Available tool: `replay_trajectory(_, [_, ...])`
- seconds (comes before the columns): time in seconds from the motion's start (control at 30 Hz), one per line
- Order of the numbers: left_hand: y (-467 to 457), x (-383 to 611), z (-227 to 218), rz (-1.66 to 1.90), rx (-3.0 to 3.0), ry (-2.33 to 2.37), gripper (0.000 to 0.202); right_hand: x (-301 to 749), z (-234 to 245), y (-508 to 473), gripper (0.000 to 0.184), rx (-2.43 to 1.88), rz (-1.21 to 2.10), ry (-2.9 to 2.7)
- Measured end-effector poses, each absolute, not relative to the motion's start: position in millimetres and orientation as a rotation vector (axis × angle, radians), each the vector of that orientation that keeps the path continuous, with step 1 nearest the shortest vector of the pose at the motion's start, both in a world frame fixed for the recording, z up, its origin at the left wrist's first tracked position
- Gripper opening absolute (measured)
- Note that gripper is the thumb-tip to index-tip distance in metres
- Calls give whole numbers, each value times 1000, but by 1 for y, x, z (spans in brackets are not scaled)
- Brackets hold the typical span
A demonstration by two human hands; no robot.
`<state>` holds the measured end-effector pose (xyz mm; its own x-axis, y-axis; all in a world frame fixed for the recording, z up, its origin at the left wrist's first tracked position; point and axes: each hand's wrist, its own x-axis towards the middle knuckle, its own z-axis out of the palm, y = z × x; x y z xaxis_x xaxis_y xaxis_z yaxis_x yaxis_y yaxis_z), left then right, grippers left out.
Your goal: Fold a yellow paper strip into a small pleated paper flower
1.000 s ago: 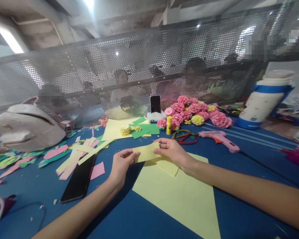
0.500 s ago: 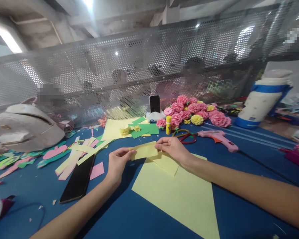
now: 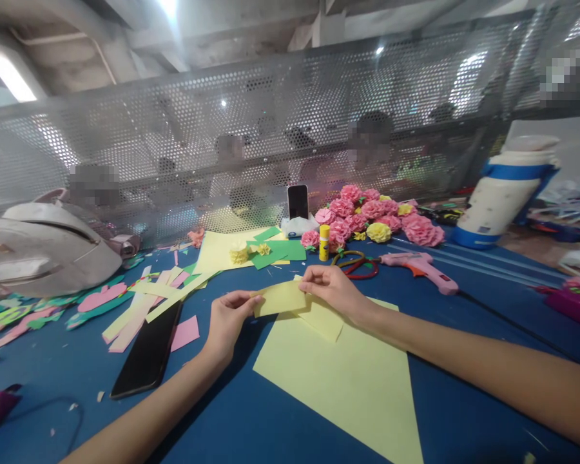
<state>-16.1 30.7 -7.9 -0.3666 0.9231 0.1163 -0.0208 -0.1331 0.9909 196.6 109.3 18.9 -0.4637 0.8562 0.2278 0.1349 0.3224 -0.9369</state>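
Note:
A small piece of yellow paper (image 3: 281, 299) is stretched between my two hands above the table. My left hand (image 3: 232, 319) pinches its left end between thumb and fingers. At the other end, my right hand (image 3: 331, 290) grips the paper's upper right corner with closed fingertips. Another yellow piece (image 3: 323, 321) lies below it, partly covered by the held paper and my right hand. Under both rests a large yellow sheet (image 3: 348, 386) on the blue table.
To the left lie a black phone (image 3: 147, 354), paper strips (image 3: 140, 309) and a white backpack (image 3: 53, 248). Beyond my hands stand a glue stick (image 3: 324, 243) and pink paper flowers (image 3: 357, 216). A pink glue gun (image 3: 423, 267), scissors (image 3: 362, 267) and a bottle (image 3: 502, 193) are on the right.
The held paper has tilted slightly and its face shows more toward me. Both hands keep their grip. The whole view has shifted a little.

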Motion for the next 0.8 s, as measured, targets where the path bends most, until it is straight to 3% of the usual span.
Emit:
replay_trajectory(0.47, [30, -16, -12, 1555, 1027, 1356, 23, 198, 15, 102, 24, -823, 1074, -1933])
replay_trajectory(0.67, [31, -16, -14, 1570, 987, 1326, 23, 199, 4, 106, 39, -839, 1146, -2004])
replay_trajectory(0.8, [32, -17, -16, 1576, 963, 1313, 25, 199, 3, 103, 40, -839, 1123, -2006])
